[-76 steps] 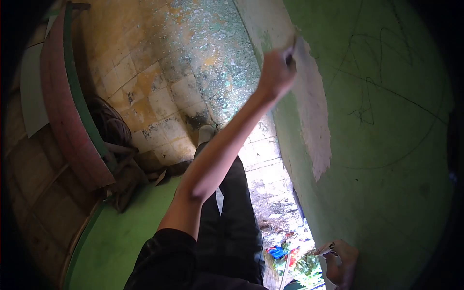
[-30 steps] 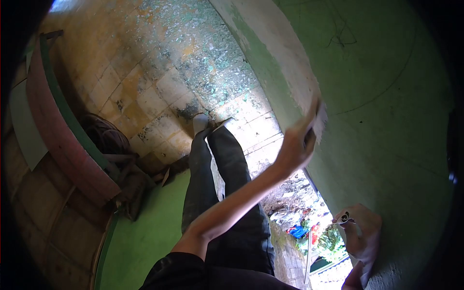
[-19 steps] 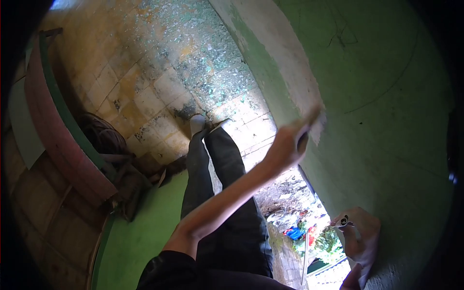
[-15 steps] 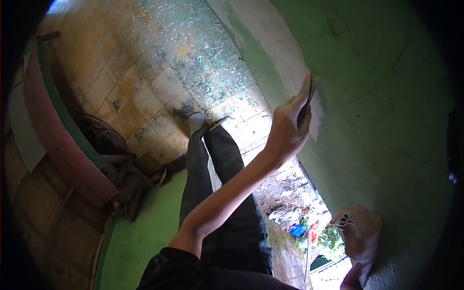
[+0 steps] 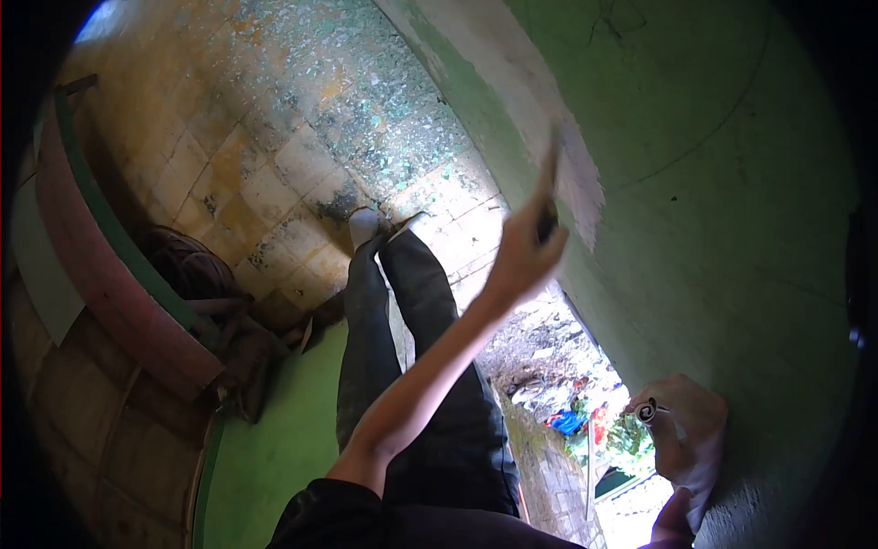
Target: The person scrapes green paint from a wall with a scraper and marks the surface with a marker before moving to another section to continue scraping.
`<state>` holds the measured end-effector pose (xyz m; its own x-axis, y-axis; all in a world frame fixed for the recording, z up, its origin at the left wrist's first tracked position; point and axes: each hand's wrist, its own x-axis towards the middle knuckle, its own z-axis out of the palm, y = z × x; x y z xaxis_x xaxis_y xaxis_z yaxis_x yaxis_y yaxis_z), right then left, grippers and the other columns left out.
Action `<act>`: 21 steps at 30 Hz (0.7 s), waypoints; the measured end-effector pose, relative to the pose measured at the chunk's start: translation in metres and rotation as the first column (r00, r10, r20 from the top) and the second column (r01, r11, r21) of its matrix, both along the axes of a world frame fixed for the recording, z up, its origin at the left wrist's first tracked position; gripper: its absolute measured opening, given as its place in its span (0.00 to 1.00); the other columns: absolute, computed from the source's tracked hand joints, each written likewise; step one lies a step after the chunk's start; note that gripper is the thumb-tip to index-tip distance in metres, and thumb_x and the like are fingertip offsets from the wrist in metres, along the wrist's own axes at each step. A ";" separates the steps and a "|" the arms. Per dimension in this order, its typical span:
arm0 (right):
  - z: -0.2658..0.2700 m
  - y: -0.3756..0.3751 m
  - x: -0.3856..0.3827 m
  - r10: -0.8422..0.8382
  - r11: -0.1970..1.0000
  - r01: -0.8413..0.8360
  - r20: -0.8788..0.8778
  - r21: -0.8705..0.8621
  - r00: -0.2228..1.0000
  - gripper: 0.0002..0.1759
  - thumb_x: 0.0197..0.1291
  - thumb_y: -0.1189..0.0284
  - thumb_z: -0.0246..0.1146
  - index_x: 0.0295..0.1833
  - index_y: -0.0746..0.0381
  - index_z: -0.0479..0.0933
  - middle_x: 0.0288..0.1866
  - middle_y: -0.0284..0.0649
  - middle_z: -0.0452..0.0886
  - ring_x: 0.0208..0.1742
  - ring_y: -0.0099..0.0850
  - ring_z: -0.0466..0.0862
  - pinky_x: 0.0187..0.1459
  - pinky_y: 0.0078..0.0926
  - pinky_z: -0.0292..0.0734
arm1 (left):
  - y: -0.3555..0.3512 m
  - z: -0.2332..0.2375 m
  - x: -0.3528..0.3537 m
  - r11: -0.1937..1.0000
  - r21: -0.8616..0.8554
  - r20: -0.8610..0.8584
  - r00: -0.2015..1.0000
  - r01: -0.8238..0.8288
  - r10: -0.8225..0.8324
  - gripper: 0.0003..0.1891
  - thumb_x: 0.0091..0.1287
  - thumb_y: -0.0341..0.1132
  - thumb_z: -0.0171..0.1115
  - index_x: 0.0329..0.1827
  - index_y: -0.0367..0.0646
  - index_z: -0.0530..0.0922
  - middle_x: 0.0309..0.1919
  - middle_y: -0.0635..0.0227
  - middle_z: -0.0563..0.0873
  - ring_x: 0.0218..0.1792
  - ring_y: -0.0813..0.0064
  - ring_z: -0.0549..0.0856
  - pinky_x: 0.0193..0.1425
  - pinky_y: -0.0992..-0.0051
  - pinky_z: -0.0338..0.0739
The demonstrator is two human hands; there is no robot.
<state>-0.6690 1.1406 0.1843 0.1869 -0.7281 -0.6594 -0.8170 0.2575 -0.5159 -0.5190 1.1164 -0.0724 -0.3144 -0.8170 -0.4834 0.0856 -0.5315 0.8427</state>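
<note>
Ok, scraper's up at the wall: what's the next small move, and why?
Probably work the scraper in the left hand on past the near end of the bare whitish strip, into the green paint. It sits by that edge; the right hand, gripping a small ringed item, steadies on the wall.

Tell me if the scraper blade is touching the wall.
Cannot tell. Head view: the scraper in the left hand blurs across the wall, hiding any contact or gap.

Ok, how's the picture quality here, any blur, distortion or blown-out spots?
Head view: strong fisheye bending with black corners; left hand and its scraper are motion-blurred; the sunlit gap by the right hand, which grips a small object, is overexposed.
</note>
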 end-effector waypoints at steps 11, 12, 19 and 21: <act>-0.004 0.005 0.012 -0.115 0.993 0.112 -0.062 -0.047 0.991 0.09 0.58 0.75 0.57 0.33 0.66 0.82 0.29 0.46 0.86 0.30 0.41 0.87 0.34 0.33 0.81 | 0.046 -0.014 -0.041 0.920 -0.392 0.189 0.977 -0.013 0.094 0.45 0.66 0.13 0.57 0.86 0.51 0.53 0.57 0.49 0.85 0.29 0.72 0.83 0.37 0.68 0.81; -0.003 0.005 0.012 -0.120 0.992 0.118 -0.062 -0.037 0.991 0.09 0.58 0.75 0.57 0.32 0.66 0.82 0.29 0.46 0.86 0.30 0.41 0.87 0.34 0.33 0.81 | 0.063 -0.012 -0.043 0.938 -0.344 0.201 0.979 0.029 0.043 0.45 0.67 0.13 0.57 0.86 0.51 0.54 0.53 0.50 0.86 0.30 0.71 0.84 0.37 0.68 0.81; -0.003 0.001 0.003 -0.003 0.999 0.001 -0.033 -0.053 0.999 0.16 0.42 0.88 0.68 0.39 0.62 0.84 0.34 0.44 0.87 0.33 0.39 0.90 0.32 0.31 0.84 | 0.060 -0.012 -0.039 0.941 -0.334 0.190 0.982 0.054 0.011 0.42 0.67 0.14 0.57 0.85 0.54 0.59 0.36 0.53 0.85 0.27 0.67 0.83 0.33 0.66 0.78; -0.002 0.005 0.006 -0.023 0.999 0.021 -0.042 -0.049 0.999 0.15 0.42 0.88 0.67 0.38 0.62 0.84 0.33 0.44 0.87 0.32 0.39 0.90 0.32 0.31 0.84 | 0.062 -0.012 -0.041 0.928 -0.371 0.200 0.979 0.047 0.030 0.42 0.67 0.14 0.57 0.85 0.50 0.57 0.36 0.54 0.85 0.26 0.67 0.83 0.33 0.66 0.77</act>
<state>-0.6633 1.1459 0.1825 0.1433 -0.7633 -0.6299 -0.8328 0.2508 -0.4934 -0.5601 1.1780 -0.0847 -0.2513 -0.9473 -0.1986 -0.1068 -0.1768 0.9784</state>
